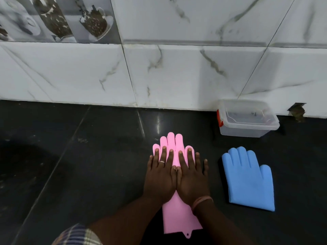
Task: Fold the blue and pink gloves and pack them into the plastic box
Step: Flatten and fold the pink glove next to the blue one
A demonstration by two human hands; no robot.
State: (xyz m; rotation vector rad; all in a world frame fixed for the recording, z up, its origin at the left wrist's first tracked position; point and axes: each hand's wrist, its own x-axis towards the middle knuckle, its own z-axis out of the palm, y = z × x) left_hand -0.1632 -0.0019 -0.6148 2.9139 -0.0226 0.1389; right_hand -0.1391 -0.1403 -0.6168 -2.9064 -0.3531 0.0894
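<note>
A pink glove point(174, 218) lies flat on the dark floor, fingers pointing toward the wall. My left hand point(160, 175) and my right hand point(192, 177) rest flat on its palm side by side, fingers spread, holding nothing. The middle of the glove is hidden under them. A blue glove point(249, 179) lies flat to the right, untouched. A clear plastic box point(247, 129) with a red latch stands open by the wall, beyond the blue glove.
The floor is dark polished tile point(88, 165). A white marble-patterned wall point(177, 73) rises just behind the box. A small hole point(298, 111) shows at the wall's base on the right. A checked cloth point(77, 236) sits at the bottom edge.
</note>
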